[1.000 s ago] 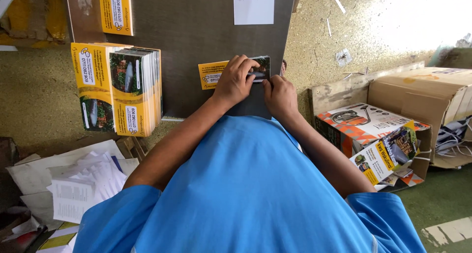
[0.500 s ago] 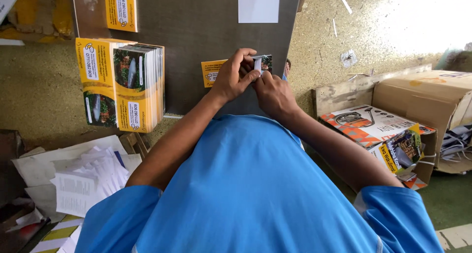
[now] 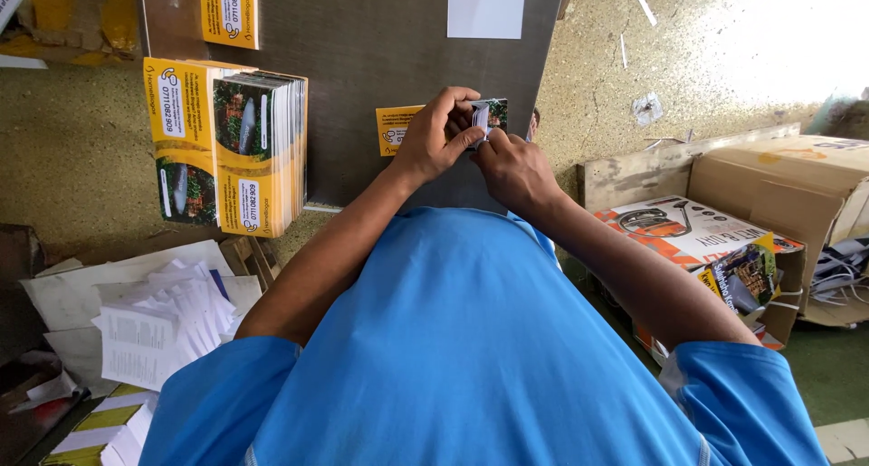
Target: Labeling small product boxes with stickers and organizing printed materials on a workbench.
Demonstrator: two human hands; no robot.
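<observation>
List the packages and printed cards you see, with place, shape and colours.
Small folded box: between the left hand and right hand, white and dark.
Flat box stack: table's left, yellow and green.
Yellow card: lies beside the hands.
Cardboard carton: right, brown.

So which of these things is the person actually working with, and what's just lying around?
In use: small folded leaflet, held by left hand and right hand; yellow flat carton; dark table.

Lying about: stack of cartons, loose papers, cardboard boxes.
</observation>
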